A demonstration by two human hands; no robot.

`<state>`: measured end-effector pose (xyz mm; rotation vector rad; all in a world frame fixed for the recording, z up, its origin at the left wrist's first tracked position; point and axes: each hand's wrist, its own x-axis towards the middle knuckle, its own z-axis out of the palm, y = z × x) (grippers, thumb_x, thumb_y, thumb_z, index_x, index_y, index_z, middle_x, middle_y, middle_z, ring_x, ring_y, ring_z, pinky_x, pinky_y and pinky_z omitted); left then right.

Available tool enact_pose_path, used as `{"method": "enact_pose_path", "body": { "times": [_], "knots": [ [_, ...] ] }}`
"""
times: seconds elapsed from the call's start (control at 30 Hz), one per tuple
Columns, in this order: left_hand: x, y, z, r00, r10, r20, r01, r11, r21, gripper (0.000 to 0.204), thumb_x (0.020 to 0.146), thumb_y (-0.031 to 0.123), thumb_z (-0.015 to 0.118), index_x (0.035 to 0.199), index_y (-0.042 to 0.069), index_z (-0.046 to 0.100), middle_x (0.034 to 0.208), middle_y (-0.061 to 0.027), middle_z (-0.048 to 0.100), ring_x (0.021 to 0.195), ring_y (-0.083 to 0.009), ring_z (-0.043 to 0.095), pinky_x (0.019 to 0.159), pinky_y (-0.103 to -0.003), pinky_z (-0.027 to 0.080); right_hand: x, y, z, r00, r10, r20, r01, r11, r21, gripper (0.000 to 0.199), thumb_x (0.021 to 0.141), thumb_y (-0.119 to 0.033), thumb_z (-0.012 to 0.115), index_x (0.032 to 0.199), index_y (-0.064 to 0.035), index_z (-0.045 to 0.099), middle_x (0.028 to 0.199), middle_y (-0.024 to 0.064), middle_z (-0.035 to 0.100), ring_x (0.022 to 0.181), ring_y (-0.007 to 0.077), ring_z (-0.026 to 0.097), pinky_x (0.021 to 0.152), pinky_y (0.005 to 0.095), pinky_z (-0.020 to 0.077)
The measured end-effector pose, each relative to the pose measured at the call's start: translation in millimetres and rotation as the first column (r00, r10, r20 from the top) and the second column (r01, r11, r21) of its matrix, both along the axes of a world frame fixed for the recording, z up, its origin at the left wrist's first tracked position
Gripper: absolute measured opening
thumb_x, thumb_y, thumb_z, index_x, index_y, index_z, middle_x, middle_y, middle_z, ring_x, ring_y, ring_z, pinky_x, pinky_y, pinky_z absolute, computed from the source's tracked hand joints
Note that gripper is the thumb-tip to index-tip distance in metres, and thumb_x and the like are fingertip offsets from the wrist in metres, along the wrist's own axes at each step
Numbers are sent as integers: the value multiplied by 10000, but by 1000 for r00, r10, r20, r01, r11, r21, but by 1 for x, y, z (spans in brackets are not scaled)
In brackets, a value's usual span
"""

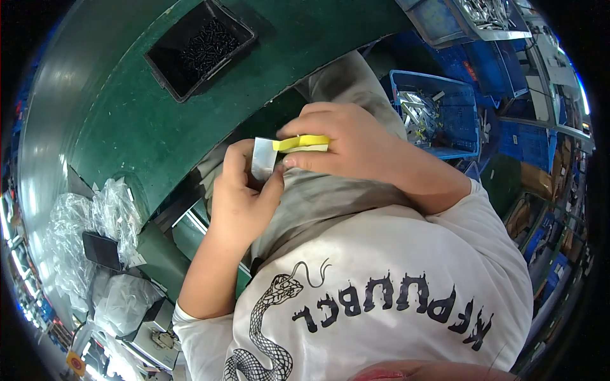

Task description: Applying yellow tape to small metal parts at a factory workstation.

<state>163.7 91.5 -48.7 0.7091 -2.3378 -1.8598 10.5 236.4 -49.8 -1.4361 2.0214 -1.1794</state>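
Over my lap, my left hand [236, 206] grips a small flat silver metal piece [263, 159] between curled fingers and thumb. My right hand [352, 141] is closed around a folded bright yellow strip [304, 141] with a pale lower layer. The strip's left end meets the upper right edge of the metal piece; whether it is fixed there I cannot tell. My right thumb tip comes close to the left thumb, just under the strip.
A black bin [200, 51] of small black parts stands on the green table [121, 108]. At right, a blue crate [454, 114] contains metal pieces, with another bin [438, 22] above it. Clear plastic bags [76, 235] lie at left beside a dark block [101, 249].
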Motion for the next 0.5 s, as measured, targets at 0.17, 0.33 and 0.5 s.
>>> {"method": "enact_pose_path", "body": {
  "times": [0.17, 0.33, 0.5],
  "knots": [
    [1, -8, -4, 996, 12, -89, -8, 999, 47, 269, 893, -12, 620, 1151, -22, 545, 804, -9, 581, 635, -35, 507, 560, -203, 414, -2, 4, -2, 997, 9, -72, -11, 999, -35, 421, 817, -231, 747, 1190, -68, 640, 819, 98, 624, 704, 265, 612, 609, 361, 466],
    [-1, -10, -2, 997, 60, -52, -54, 993, 109, 203, 959, 33, 546, 1152, -31, 550, 850, -29, 619, 661, -44, 526, 569, -200, 428, -9, 9, -2, 966, 41, -254, -71, 991, -111, 458, 816, -152, 728, 1251, -84, 605, 760, 71, 608, 624, 251, 585, 551, 351, 452],
    [-1, -10, -4, 996, 86, -12, -81, 968, 237, 150, 1011, 66, 462, 1139, -6, 495, 938, -81, 678, 689, -71, 569, 574, -206, 462, -13, 12, -8, 917, 82, -391, -160, 972, -172, 470, 811, -113, 710, 1268, -95, 601, 744, 54, 595, 603, 236, 566, 543, 352, 447]
  ]
}}
